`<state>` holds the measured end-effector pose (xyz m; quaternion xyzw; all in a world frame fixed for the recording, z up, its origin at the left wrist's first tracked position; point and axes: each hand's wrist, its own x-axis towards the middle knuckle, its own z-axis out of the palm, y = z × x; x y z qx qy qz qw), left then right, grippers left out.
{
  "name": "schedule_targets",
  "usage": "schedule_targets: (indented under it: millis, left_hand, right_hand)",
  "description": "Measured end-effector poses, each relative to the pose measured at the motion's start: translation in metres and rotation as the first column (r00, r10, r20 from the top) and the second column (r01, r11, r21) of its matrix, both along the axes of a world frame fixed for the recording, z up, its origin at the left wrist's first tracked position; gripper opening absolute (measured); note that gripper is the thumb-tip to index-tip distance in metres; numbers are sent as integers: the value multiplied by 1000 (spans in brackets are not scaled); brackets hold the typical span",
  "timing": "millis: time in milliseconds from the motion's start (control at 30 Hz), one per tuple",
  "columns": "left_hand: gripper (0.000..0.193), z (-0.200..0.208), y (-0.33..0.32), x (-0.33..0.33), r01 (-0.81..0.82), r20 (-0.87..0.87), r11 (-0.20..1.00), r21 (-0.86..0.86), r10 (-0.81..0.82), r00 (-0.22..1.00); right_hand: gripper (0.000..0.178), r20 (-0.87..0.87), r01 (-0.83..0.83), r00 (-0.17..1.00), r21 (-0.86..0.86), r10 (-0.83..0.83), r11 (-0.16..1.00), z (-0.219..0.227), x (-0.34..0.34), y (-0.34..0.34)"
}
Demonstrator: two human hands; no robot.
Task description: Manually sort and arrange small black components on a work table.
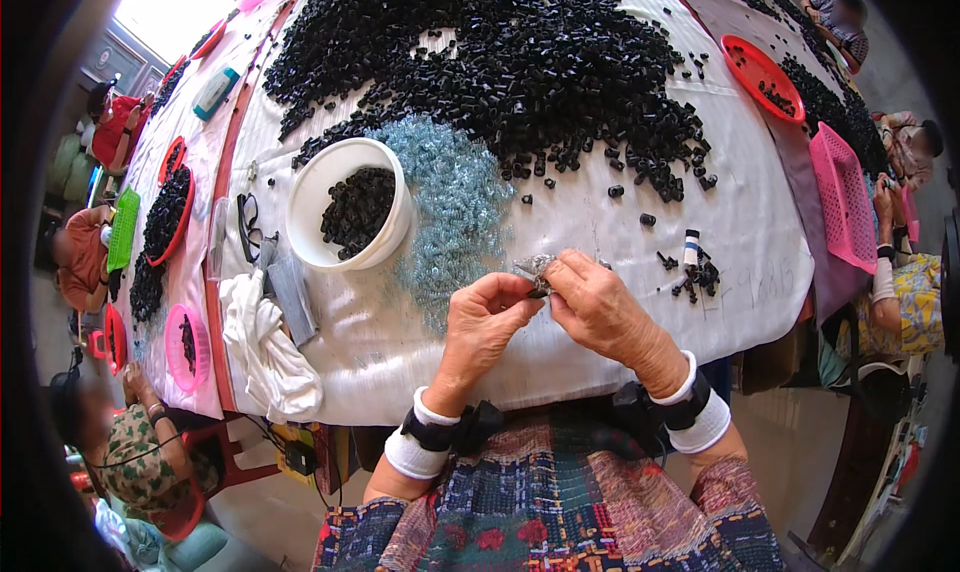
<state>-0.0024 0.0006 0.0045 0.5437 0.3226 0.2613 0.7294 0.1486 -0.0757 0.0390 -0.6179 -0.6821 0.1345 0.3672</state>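
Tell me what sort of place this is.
Probably a small-parts assembly or sorting workshop: a huge heap of black parts and a bluish pile spread over the table, with other people at similar work surfaces on both sides.

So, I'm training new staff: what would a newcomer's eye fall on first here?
Probably the black heap across the far side of the table. Next, the pale-blue pile nearer, right of the white bucket. Then, toward the near edge, the left hand and right hand meeting at a small dark piece.
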Motion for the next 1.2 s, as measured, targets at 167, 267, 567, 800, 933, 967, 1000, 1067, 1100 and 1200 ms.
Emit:
schedule_targets:
  millis: [167,267,567,800,933,967,1000,1067,1100,1200]
  left_hand:
    - [17,-2,-3,4,34,-96,986,165,-18,995]
    - [19,1,-3,5,41,-69,997,61,-36,997]
    - [22,0,-1,4,67,36,986,-151,-62,997]
    - [21,2,-1,4,52,52,971,-233,-41,998]
    - [21,-4,-2,2,60,46,984,-166,-53,998]
    - [20,-4,-3,2,57,45,985,-163,-50,998]
    - [20,-5,-2,2,51,42,986,-158,-45,998]
    - [20,-3,-3,2,45,35,986,-162,-40,999]
    - [20,-2,-3,2,43,28,985,-168,-38,999]
    - [20,-2,-3,4,44,23,980,-197,-40,999]
  right_hand:
    - [25,13,-16,1000,-59,17,998,3,1,-4]
    - [23,-111,26,993,-52,-32,998,2,2,-6]
    - [19,-279,156,951,74,-130,985,-12,-3,-11]
    - [19,-206,174,968,130,-145,976,-21,-6,-10]
    - [23,-264,170,954,94,-140,981,-16,-9,-9]
    - [24,-165,136,980,174,-108,975,-15,-9,-9]
    - [24,-165,135,981,175,-106,975,-17,-8,-9]
    - [23,-165,183,973,140,-160,973,-20,-4,-12]
    - [23,-164,184,973,139,-161,973,-20,-4,-14]
    - [21,-270,275,935,147,-229,950,-14,0,-18]
